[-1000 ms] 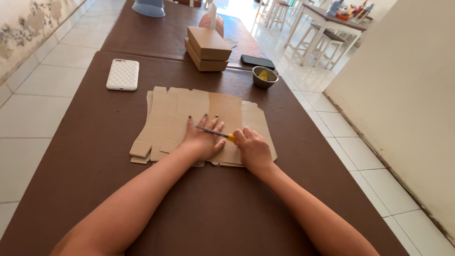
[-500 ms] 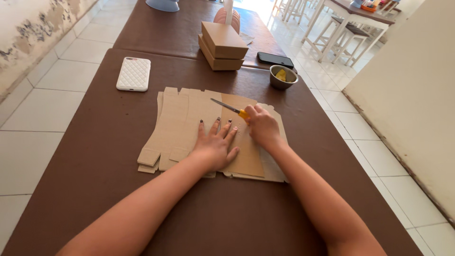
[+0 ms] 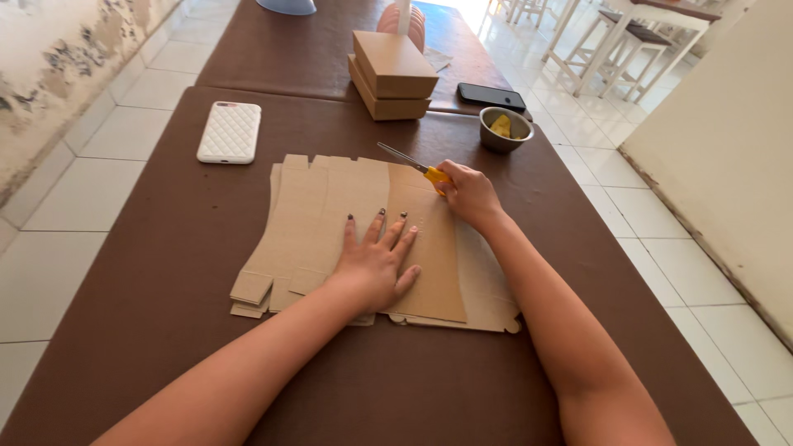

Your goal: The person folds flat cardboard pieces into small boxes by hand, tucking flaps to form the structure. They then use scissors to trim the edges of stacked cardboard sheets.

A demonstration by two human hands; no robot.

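- Flat cardboard sheets [image 3: 330,219] lie mid-tabletop [image 3: 165,272].
- Left hand [image 3: 376,263] presses flat on the cardboard, fingers spread, grip open.
- Right hand [image 3: 467,192], at the cardboard's far right edge, grip closed around yellow-handled scissors [image 3: 413,162].
- White phone [image 3: 230,131] lies beyond the cardboard's left corner.

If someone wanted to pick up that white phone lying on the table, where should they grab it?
Probably by its two long edges, from above. The white phone lies flat on the brown table with bare tabletop all around it, so fingers could pinch across its narrower width without touching the cardboard.
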